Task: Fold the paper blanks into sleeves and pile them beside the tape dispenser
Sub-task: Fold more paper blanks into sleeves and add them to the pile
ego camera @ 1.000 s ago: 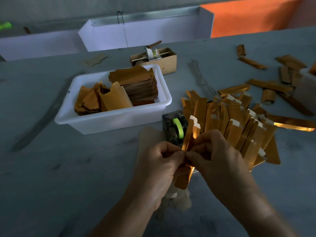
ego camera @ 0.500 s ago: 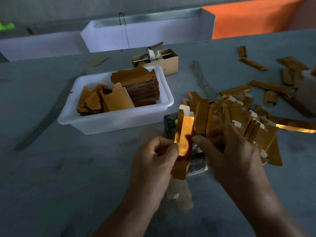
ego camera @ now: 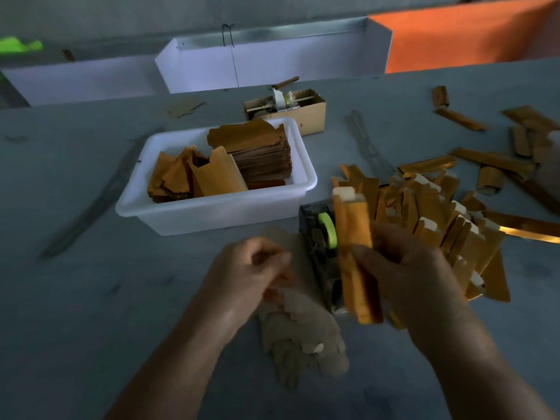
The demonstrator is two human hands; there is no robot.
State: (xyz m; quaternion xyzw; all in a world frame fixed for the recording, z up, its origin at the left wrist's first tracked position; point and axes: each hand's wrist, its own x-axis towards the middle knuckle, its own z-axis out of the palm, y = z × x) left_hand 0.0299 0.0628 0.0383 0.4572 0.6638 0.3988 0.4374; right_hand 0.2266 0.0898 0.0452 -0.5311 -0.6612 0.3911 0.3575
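Note:
My right hand grips a folded gold paper sleeve, held upright in front of the tape dispenser with its green roll. My left hand is off the sleeve, to its left, fingers curled with nothing seen in them, above a pale stack of flat blanks on the table. A pile of finished gold sleeves fans out just right of the dispenser. More gold blanks sit stacked in the white tub.
A small cardboard box with a tape roll stands behind the tub. Loose gold sleeves and scraps lie scattered at the right. White trays and an orange panel line the far edge of the grey table.
My left hand has let go of the sleeve and pulled back to the left. My right hand now holds the sleeve alone and has carried it rightward, uncovering the dispenser.

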